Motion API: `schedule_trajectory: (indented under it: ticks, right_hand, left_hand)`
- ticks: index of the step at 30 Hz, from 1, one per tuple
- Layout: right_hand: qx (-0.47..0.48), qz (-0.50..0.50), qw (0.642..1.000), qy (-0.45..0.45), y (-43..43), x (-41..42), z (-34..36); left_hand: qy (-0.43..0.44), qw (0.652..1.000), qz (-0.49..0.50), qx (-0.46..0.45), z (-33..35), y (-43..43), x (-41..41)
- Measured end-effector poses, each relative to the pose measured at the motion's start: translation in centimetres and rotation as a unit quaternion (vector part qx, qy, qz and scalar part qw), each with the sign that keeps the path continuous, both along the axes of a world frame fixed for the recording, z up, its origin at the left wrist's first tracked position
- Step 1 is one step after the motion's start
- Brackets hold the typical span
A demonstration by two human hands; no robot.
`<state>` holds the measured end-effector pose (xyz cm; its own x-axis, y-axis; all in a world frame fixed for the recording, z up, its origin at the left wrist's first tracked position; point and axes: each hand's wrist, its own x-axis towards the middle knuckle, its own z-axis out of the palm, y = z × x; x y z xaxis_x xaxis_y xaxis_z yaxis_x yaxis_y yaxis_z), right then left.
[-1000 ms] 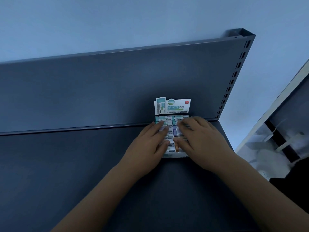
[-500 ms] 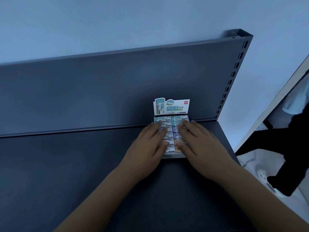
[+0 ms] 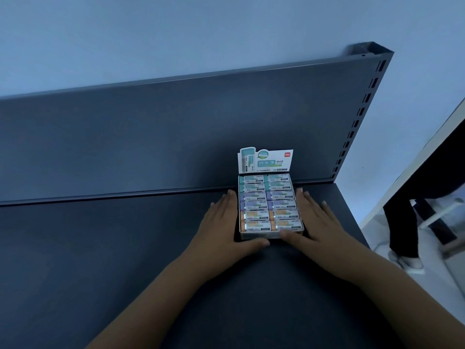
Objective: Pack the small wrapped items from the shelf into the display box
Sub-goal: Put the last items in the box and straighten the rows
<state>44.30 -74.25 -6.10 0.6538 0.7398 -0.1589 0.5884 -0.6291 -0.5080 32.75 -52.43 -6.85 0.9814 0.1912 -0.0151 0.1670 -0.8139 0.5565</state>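
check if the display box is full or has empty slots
Full: the display box top layer shows two columns of six wrapped items, no empty slot.

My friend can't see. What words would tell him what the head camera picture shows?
A person's left hand and right hand lie flat on either side of a small white cardboard display box, thumbs along its front. The box is full of small wrapped items in teal, purple and orange rows, on a dark grey metal shelf.
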Motion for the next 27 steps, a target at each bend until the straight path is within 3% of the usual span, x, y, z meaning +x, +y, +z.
schedule_trajectory:
  ticks: [27]
  right_hand:
    - [0.005,0.006,1.000,-0.021,2.2,2.7,0.4]
  left_hand:
    - [-0.033,0.999,-0.010,0.036,0.5,0.2,3.2]
